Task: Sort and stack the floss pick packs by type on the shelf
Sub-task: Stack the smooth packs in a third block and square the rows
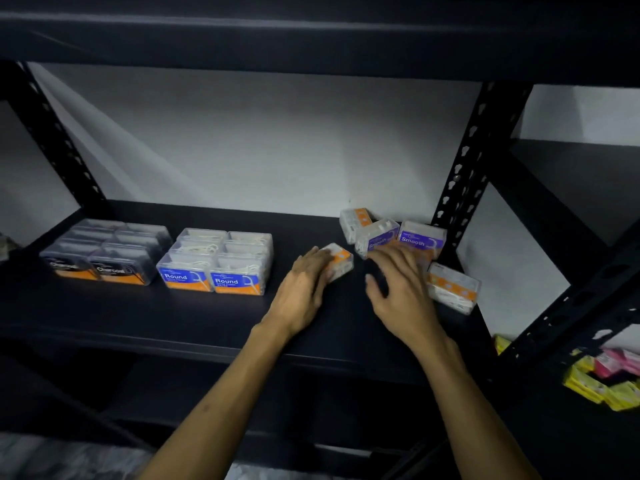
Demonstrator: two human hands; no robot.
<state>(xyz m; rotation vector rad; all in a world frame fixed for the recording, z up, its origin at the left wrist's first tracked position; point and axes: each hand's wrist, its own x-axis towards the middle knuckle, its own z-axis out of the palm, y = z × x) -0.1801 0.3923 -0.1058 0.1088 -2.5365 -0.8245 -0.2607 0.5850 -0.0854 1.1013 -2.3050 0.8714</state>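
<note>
Two neat blocks on the black shelf [173, 317]: Charcoal packs [104, 251] far left, Round packs [216, 259] beside them, counts unclear from the front. Five loose packs at right, two labelled Smooth [420, 237]. Left hand [304, 289] flat on an orange-labelled pack [341, 259]; right hand [401, 285] spread open over the loose cluster.

Your left hand [306, 284] covering most of an orange-topped pack [338, 260], your right hand's fingers [398, 258] blurred over the Smooth packs [420, 239], yellow and pink packets [609, 379] cut off at right, small print unreadable
</note>
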